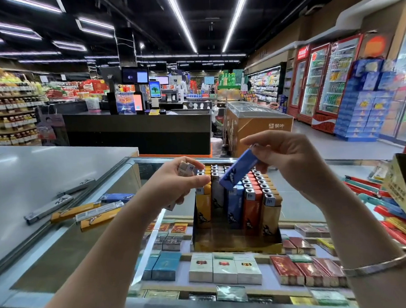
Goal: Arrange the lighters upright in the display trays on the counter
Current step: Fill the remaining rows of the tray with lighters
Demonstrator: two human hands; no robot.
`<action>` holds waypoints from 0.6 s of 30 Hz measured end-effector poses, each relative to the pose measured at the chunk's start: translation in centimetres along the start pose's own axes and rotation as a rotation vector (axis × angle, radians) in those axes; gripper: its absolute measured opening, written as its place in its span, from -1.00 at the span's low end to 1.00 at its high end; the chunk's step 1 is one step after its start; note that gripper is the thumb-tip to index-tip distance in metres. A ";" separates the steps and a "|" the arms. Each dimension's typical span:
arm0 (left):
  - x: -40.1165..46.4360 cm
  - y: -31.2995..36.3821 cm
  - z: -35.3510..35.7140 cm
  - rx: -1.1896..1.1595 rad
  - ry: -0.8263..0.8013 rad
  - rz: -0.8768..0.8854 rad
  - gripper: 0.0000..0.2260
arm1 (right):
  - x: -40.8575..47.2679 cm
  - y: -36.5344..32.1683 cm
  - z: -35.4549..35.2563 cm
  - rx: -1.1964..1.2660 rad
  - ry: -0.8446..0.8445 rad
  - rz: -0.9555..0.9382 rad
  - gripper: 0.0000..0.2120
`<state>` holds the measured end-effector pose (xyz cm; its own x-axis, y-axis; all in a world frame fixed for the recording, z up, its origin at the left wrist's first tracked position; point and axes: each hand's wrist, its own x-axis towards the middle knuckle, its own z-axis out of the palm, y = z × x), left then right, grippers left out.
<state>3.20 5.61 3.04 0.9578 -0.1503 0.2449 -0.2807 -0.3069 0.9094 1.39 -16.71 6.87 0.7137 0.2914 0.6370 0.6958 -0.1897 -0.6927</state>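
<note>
A dark display tray (235, 242) stands on the glass counter, packed with upright lighters in yellow, white, blue, orange and tan rows. My right hand (289, 158) pinches a blue lighter (238, 173) by its metal top; it hangs tilted over the blue row. My left hand (175, 181) holds a small bunch of pale lighters (185, 170) just left of the tray's back rows. Several loose lighters (87, 213) in yellow, white, blue and silver lie flat on the counter to the left.
Cigarette packs (224, 267) show under the glass counter top (84, 249). At the right edge stands a gold box (403, 188) with a heap of long red, teal and yellow lighters (373, 192). A grey counter (45, 166) lies to the left.
</note>
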 end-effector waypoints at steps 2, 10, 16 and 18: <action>0.1 0.0 0.0 -0.010 -0.005 -0.033 -0.78 | -0.2 0.1 0.2 -0.044 -0.073 0.000 -0.72; 0.1 0.1 0.4 -0.026 -0.058 -0.086 -0.81 | -0.7 0.2 2.9 -0.501 -0.296 -0.055 -0.82; 0.0 0.2 0.3 -0.030 -0.073 -0.079 -0.80 | -0.6 0.1 3.5 -0.674 -0.352 -0.081 -0.90; 0.0 0.2 0.3 -0.025 -0.074 -0.079 -0.80 | -0.5 0.2 3.4 -0.686 -0.368 -0.058 -0.91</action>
<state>3.11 5.29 3.17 0.9695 -0.1957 0.1474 -0.2018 -0.2971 0.9333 0.91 -13.70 5.28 0.6856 0.5877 0.4297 0.7109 -0.6675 -0.2215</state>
